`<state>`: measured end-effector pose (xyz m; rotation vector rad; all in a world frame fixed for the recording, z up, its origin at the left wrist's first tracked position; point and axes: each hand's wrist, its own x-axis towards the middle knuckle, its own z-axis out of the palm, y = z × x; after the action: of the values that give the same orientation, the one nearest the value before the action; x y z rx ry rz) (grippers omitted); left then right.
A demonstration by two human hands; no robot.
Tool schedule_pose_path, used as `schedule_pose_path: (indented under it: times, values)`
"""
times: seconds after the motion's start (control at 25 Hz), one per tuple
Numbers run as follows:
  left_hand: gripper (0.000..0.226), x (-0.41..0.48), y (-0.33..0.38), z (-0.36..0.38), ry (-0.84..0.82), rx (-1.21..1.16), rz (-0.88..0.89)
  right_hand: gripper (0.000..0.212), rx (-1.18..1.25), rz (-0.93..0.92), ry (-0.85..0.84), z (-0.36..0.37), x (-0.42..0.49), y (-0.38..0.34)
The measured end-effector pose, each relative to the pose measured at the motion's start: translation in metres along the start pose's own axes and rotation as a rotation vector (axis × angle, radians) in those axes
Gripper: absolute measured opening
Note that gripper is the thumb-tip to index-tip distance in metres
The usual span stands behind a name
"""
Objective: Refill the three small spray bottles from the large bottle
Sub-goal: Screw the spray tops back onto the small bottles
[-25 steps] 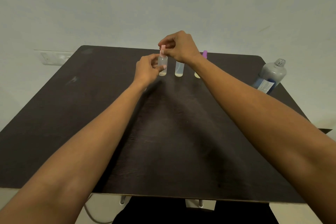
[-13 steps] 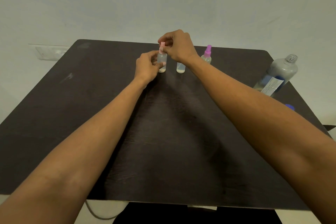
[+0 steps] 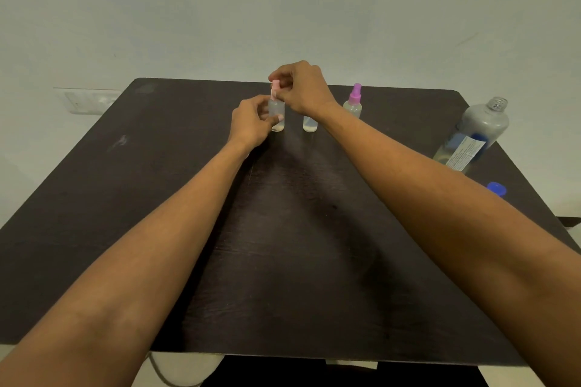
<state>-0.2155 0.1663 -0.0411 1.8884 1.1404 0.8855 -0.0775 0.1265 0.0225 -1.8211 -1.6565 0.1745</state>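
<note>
At the far middle of the dark wooden table [image 3: 125,198], a small clear plastic spray bottle with pale pink top [image 3: 277,115] stands upright with a little liquid at its base. The left hand [image 3: 251,124] grips its body with curled fingers; the right hand [image 3: 303,88] pinches the pink top from above. Just right of it is a second small clear bottle [image 3: 310,125], its top hidden behind the right wrist, then a third clear bottle with purple sprayer [image 3: 353,102]. The large grey translucent bottle [image 3: 481,130], uncapped, is at the right edge, well apart from both hands, with a round blue cap [image 3: 496,189] near it.

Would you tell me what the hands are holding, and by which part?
Left hand grips the pink-topped spray bottle by its body; right hand pinches its cap.
</note>
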Motion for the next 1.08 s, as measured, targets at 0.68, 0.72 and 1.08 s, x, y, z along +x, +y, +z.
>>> schedule_pose_path:
  times: [0.68,0.72,1.08]
  values:
    - [0.06,-0.063,0.059,-0.028,0.185,0.044,0.224,0.046,0.141,0.025,0.177,-0.097,-0.102,0.0]
    - [0.058,-0.071,0.066,-0.028,0.19,0.052,0.249,0.046,0.142,0.027,0.198,-0.105,-0.112,0.002]
    - [0.061,-0.132,0.12,-0.009,0.09,0.104,0.43,0.046,0.077,-0.013,0.311,-0.157,-0.194,0.019]
